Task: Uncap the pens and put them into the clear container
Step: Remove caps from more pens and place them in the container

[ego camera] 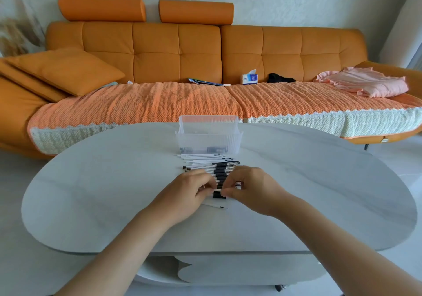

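A row of white pens with black grips lies on the white table, just in front of the clear container. My left hand and my right hand meet over the near end of the row and together pinch one pen, the left on its white barrel, the right at its cap end. A thin white refill lies loose just under my hands. A few dark pieces show through the container's wall. My fingers hide the pen's cap.
The oval white table stretches wide to both sides of the pens. Behind it stands an orange sofa with a tissue box, a pink garment and a cushion.
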`<state>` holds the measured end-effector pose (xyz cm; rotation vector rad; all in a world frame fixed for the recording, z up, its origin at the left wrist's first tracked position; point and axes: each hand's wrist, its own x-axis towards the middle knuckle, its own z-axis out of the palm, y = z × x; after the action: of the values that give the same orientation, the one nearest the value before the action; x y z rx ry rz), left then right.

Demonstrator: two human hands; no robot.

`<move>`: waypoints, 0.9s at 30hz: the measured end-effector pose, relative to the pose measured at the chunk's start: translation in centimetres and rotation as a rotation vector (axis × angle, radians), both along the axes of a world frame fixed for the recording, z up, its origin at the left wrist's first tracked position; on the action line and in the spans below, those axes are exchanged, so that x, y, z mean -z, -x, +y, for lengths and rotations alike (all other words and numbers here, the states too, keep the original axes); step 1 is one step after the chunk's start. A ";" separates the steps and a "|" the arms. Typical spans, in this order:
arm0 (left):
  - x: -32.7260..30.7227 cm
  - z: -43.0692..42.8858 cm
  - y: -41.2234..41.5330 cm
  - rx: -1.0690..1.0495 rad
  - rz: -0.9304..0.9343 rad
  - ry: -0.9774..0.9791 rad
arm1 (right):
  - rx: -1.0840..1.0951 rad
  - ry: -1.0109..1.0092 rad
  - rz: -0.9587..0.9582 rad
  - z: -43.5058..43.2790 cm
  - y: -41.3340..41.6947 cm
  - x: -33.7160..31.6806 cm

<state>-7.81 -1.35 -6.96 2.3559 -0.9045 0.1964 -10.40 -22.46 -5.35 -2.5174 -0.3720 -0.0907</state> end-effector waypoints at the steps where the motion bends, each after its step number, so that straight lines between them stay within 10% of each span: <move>1: 0.2 0.1 0.0 0.003 -0.012 -0.022 | -0.007 0.033 0.000 -0.2 0.0 -0.1; 12: 1.6 0.7 0.2 0.038 -0.135 -0.127 | -0.031 0.400 -0.079 -0.8 -0.2 -0.2; 27: 1.6 -1.5 -1.1 0.059 -0.383 -0.108 | 0.105 0.157 -0.058 -3.2 -2.1 -0.9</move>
<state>-6.72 -2.83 -8.51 2.4301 -1.1869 0.6041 -8.29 -25.65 -4.42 -2.6943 -0.2802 -0.1825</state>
